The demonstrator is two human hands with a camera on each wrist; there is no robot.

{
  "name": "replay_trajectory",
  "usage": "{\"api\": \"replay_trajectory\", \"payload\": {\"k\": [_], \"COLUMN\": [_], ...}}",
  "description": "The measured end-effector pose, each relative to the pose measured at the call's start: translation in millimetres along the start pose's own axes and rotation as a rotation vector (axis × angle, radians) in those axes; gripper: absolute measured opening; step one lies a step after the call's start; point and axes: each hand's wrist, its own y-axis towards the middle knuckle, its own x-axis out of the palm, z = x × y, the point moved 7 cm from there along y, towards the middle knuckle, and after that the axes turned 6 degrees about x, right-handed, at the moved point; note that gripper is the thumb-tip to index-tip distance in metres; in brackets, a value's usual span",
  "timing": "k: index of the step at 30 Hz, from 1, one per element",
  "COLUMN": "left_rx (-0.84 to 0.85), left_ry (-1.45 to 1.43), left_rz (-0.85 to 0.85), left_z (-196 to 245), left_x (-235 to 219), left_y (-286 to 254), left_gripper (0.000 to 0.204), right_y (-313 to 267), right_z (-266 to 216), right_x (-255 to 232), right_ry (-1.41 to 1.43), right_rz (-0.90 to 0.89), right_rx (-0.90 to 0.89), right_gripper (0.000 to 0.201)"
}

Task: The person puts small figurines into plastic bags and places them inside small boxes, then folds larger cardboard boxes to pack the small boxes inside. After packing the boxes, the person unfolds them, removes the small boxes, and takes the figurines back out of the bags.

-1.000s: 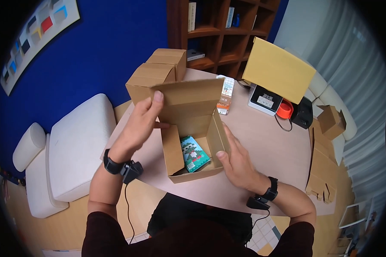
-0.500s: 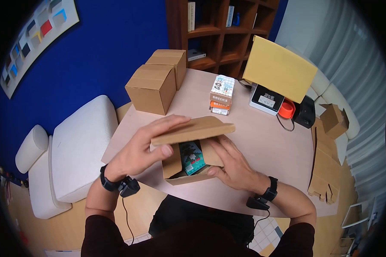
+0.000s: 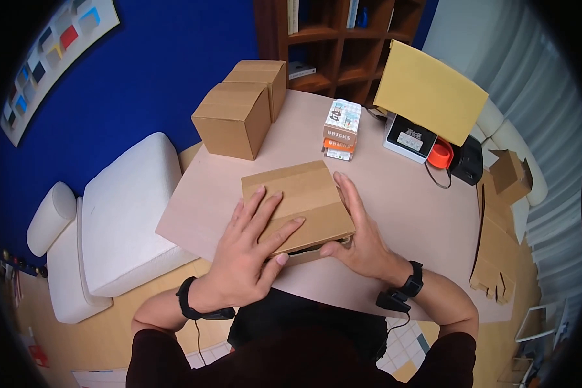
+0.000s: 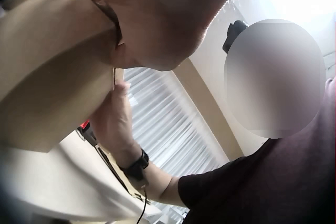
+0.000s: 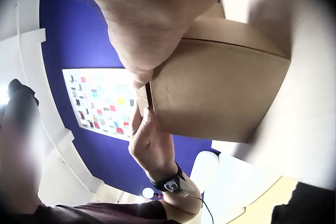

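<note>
A small brown cardboard box [image 3: 297, 197] stands at the near edge of the table, its lid folded down over the top. Along the front a narrow dark gap shows between lid and front wall [image 5: 220, 85]. My left hand [image 3: 242, 255] rests on the lid with fingers spread and fairly straight, its thumb at the front edge. Along the box's right side lies my right hand [image 3: 368, 242], fingers extended, thumb at the near right corner. The blue-green printed pack inside is hidden by the lid.
Two closed cardboard boxes [image 3: 233, 119] stand at the back left. A stack of small printed boxes [image 3: 341, 129] sits behind the work. At the right are a white device [image 3: 407, 139] under a yellow panel [image 3: 430, 90], a red ring-shaped item [image 3: 440, 154] and flattened cardboard [image 3: 495, 252].
The box's lid has swung from upright down over the top, covering the pack. My left hand has moved from the lid's raised edge onto its top; the right stays at the side.
</note>
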Motion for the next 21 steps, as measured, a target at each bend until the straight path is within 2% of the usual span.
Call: {"api": "replay_trajectory", "payload": {"k": [4, 7, 9, 11, 12, 14, 17, 21], "left_rx": [0.006, 0.025, 0.032, 0.049, 0.048, -0.009, -0.092, -0.065], "left_ry": [0.046, 0.067, 0.088, 0.281, 0.286, 0.385, 0.533, 0.573], "left_rz": [-0.017, -0.048, -0.07, -0.186, -0.185, -0.219, -0.181, -0.134], "left_z": [0, -5, -5, -2, 0, 0, 2, -28], "left_x": [5, 5, 2, 4, 2, 2, 7, -3], "left_y": [-4, -6, -6, -5, -5, -7, -7, -8], "left_gripper": [0.049, 0.05, 0.051, 0.058, 0.058, 0.071, 0.08, 0.077], "right_y": [-3, -2, -2, -1, 0, 2, 8, 13], "right_z": [-7, -13, -14, -15, -16, -20, -33, -48], "right_x": [-1, 0, 1, 3, 6, 11, 23, 29], "right_ry": [-0.241, -0.26, -0.285, -0.31, -0.36, -0.408, -0.515, -0.561], "right_rz": [-0.025, -0.014, -0.006, 0.005, 0.016, 0.028, 0.028, -0.046], "right_rx": [-0.11, -0.169, -0.193, -0.214, -0.227, -0.24, -0.217, -0.28], "right_gripper": [0.104, 0.094, 0.093, 0.093, 0.094, 0.095, 0.096, 0.101]}}
